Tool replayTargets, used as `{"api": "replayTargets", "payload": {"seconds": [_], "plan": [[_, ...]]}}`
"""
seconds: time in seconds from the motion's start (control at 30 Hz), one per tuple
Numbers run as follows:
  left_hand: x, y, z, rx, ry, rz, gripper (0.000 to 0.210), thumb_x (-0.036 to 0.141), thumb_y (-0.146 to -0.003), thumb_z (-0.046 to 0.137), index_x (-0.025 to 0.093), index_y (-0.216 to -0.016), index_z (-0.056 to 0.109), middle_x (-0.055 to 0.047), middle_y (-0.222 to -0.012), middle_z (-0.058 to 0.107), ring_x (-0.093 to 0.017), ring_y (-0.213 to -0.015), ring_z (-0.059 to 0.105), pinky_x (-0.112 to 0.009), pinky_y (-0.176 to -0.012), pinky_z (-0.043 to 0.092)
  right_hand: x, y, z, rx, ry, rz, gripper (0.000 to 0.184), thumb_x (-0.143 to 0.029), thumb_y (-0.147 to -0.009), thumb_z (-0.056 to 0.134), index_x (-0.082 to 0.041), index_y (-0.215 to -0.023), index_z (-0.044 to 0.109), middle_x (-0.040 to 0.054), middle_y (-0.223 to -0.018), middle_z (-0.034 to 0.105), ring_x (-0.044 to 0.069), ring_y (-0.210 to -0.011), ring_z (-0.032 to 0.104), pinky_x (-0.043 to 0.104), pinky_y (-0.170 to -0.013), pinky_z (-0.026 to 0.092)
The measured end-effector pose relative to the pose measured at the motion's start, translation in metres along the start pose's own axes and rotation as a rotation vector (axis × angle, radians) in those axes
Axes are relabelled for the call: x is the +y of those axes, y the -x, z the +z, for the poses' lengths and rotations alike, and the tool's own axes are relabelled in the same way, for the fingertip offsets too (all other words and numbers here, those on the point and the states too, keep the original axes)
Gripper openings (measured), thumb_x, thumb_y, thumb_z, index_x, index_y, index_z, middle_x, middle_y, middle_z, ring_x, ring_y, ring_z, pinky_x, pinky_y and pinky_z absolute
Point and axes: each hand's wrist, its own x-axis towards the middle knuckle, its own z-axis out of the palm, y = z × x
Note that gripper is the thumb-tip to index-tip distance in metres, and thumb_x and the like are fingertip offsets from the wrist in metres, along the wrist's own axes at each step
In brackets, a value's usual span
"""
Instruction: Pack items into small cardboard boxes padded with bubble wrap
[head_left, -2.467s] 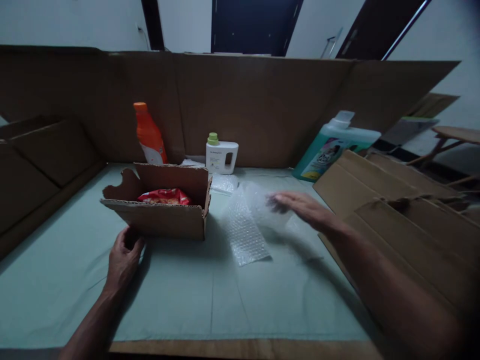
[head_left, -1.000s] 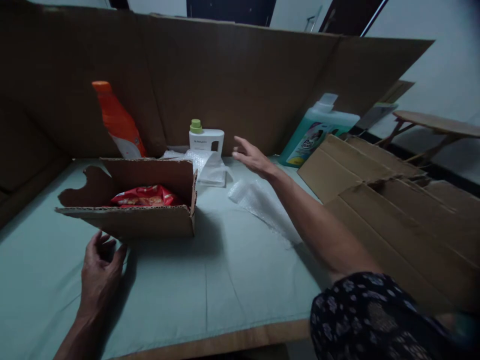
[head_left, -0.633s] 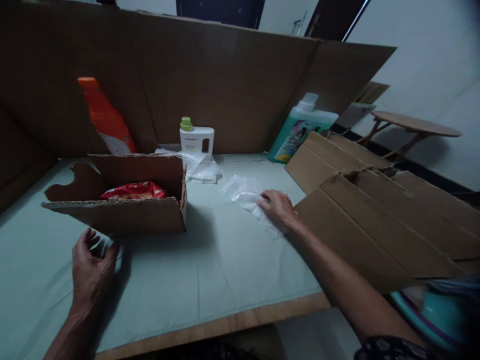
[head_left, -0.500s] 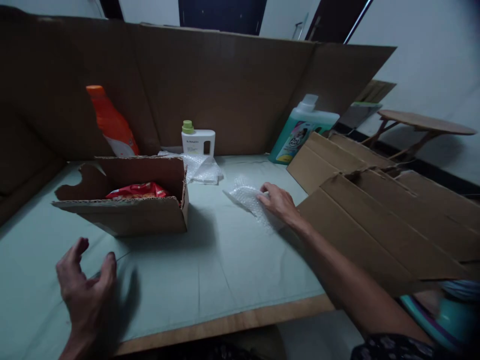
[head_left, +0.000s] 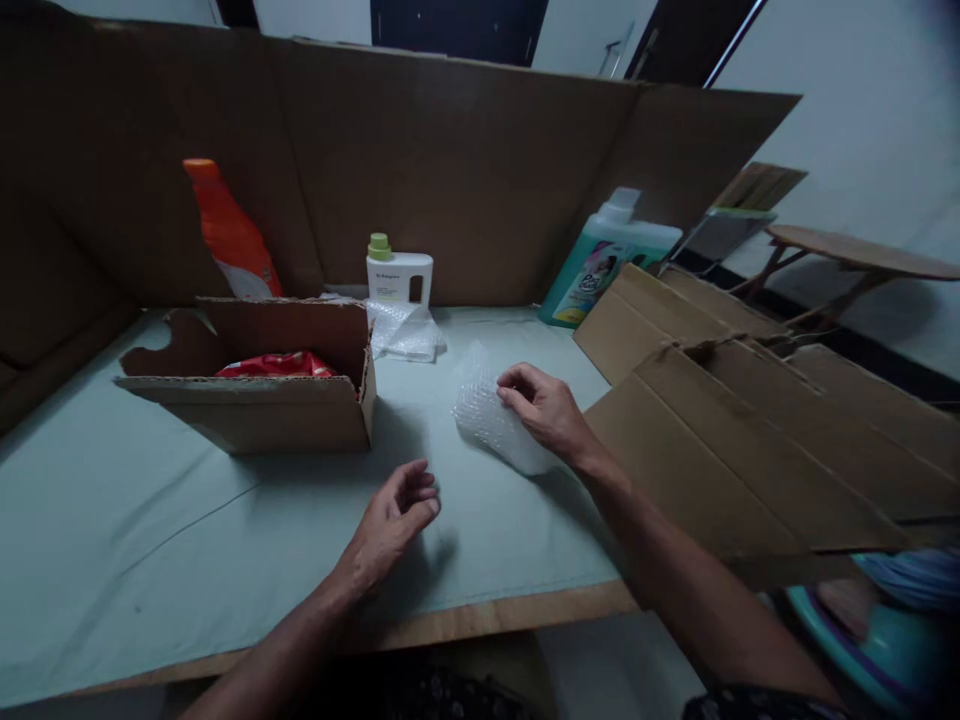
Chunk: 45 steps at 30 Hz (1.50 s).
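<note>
My right hand [head_left: 546, 410] pinches a sheet of clear bubble wrap [head_left: 491, 415] by its upper right part, just over the pale green tablecloth [head_left: 315, 560]. To its left, my left hand [head_left: 394, 520] hovers above the cloth with fingers curled loosely and nothing in it, short of the bubble wrap. An open cardboard box [head_left: 292, 420] stands behind and left of my left hand. Inside the box, part of a red shiny packet [head_left: 277, 365] shows; the box wall hides the rest.
At the back stand an orange bottle [head_left: 232, 235], a white bottle with a green cap [head_left: 397, 277] and a teal liquid jug [head_left: 600, 265]. More bubble wrap [head_left: 409, 335] lies before the white bottle. Cardboard flaps [head_left: 720, 450] fill the right; a cardboard wall [head_left: 450, 180] closes the back.
My left hand has swung right, from in front of the box toward the bubble wrap. In my right hand the bubble wrap has turned and spread wider, nearer to me.
</note>
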Motion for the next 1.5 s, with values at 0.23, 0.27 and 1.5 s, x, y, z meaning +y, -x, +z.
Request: {"api": "replayTargets", "payload": {"seconds": [0.23,0.27,1.5], "plan": [[-0.007,-0.009,0.012,-0.052,0.301,0.071,0.071,0.051,-0.067,0.086,0.013,-0.123,0.064,-0.014,-0.118,0.071,-0.028,-0.114,0.064,-0.036,-0.099,0.046,-0.039,0.057,0.033,-0.041,-0.36,0.028,0.016,-0.026,-0.087,0.06,-0.022,-0.103,0.061,0.0024,-0.098,0.068,0.016,-0.083,0.064,0.03,-0.076,0.051],[-0.007,-0.008,0.008,-0.026,0.297,0.061,0.069,0.048,-0.066,0.088,0.014,-0.121,0.064,-0.011,-0.106,0.073,-0.024,-0.1,0.067,-0.033,-0.09,0.049,-0.037,0.068,0.038,-0.061,-0.373,0.071,0.018,-0.028,-0.087,0.061,-0.023,-0.105,0.06,0.0028,-0.1,0.068,0.017,-0.085,0.064,0.03,-0.078,0.052],[0.0,0.038,-0.038,-0.002,0.483,-0.03,0.012,0.016,-0.052,0.068,0.017,-0.064,0.069,0.001,-0.058,0.058,-0.012,-0.058,0.049,-0.026,-0.061,0.038,-0.018,0.05,-0.01,-0.196,-0.144,0.205,0.052,-0.058,-0.091,0.057,-0.02,-0.126,0.065,0.0106,-0.104,0.071,0.022,-0.081,0.065,0.037,-0.072,0.051]]}}
